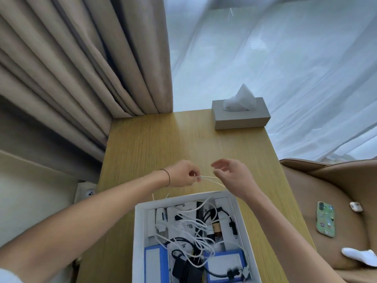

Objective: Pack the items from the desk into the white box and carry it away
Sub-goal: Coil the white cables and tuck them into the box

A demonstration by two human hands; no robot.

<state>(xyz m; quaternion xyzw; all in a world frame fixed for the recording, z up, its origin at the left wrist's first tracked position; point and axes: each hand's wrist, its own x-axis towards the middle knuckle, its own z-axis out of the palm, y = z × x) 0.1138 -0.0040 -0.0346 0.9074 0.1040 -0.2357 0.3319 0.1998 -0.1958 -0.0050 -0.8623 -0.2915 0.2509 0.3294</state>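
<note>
The white box [140, 237] lies at the near end of the wooden desk [155, 144], filled with white and black cables, chargers, a black adapter and blue-edged packets. Above its far edge my left hand [184, 173] pinches a thin white cable [212, 179] whose strands trail down into the box. My right hand [232, 176] hovers just right of that pinch, fingers loosely curved, fingertips at the cable's end. Whether it grips the strand is unclear.
A grey tissue box [240, 117] stands at the desk's far right corner. Beige curtains [81, 68] hang on the left, sheer white ones behind. A tan armchair [330, 201] on the right carries a green-cased phone [325, 219], a small earbud case [356, 206] and a white cloth.
</note>
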